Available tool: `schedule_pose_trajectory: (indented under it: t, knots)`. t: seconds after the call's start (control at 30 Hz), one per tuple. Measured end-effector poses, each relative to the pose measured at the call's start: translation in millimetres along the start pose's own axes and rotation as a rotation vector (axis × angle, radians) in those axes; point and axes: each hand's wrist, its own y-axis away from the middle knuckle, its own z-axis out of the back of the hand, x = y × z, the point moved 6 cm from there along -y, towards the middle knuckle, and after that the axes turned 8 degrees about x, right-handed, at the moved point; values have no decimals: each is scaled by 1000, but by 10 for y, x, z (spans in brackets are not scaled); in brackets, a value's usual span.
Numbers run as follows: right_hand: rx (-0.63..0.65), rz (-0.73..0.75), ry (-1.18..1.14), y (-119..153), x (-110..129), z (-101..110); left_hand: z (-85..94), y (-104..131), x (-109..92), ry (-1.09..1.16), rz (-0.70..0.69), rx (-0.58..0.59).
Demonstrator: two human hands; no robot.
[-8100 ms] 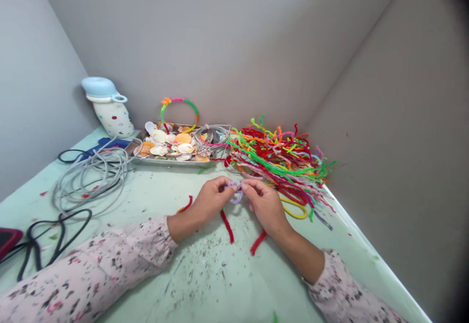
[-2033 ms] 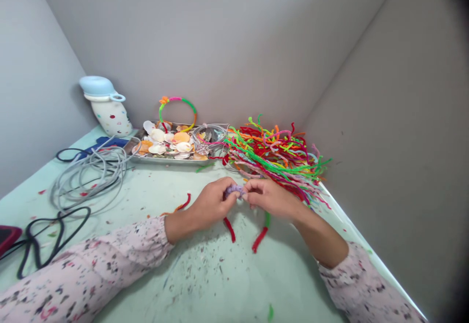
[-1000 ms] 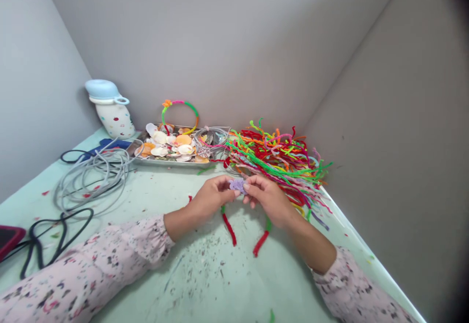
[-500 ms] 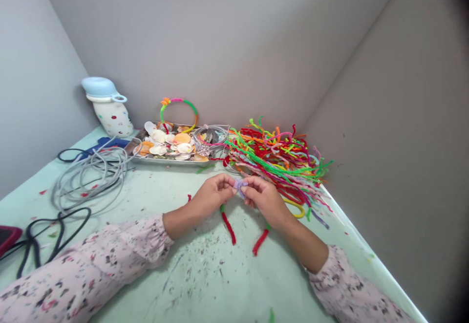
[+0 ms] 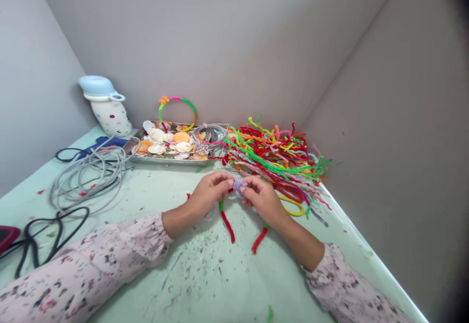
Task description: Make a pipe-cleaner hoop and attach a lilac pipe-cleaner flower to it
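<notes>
A small purple fuzzy piece (image 5: 239,186) is pinched between both hands in the middle of the view. My left hand (image 5: 212,189) grips its left side with thumb and fingertips. On its right side, the thumb and index finger of my right hand (image 5: 261,197) are closed. A fuzzy stem with a green part and a red end (image 5: 228,227) hangs below my left hand. Another red end (image 5: 260,240) with a bit of green shows below my right hand; its upper part is hidden.
Behind the hands lie a metal tray (image 5: 172,161) of shells, a colourful ring (image 5: 189,101) and a heap of fuzzy stems (image 5: 278,159). At left are a white bottle (image 5: 112,117), a coiled grey cord (image 5: 88,176) and a black cord (image 5: 58,237).
The purple piece has turned slightly between my fingers, and a bit of red now shows beside my left fingertips. The whole view has shifted a little.
</notes>
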Motion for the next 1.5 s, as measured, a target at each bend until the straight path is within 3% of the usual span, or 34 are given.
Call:
schedule_pose_trajectory:
  t: [0.17,0.67,0.97,1.1,1.27,1.4,1.5]
  knots:
    - [5,26,-4,7,-4,-35,-11,-6,43,-76,24,41]
    - [119,-12,-97,-12,-69,-113,-31,25,-13,-8,25,17]
    - [99,-12,-43,-5,-78,-111,-32,15,-14,136,-7,19]
    - [84,-29,-49,-6,-75,-115,-16,36,-85,47,-33,-25]
    - [11,-43,-263,-59,-108,-30,-12,78,-191,-165,-125,-85]
    - [-13,-31,-455,-75,-113,21,8,45,-86,-139,-51,-83]
    - [22,-38,-472,-73,-119,1,25,15,-11,-70,5,-71]
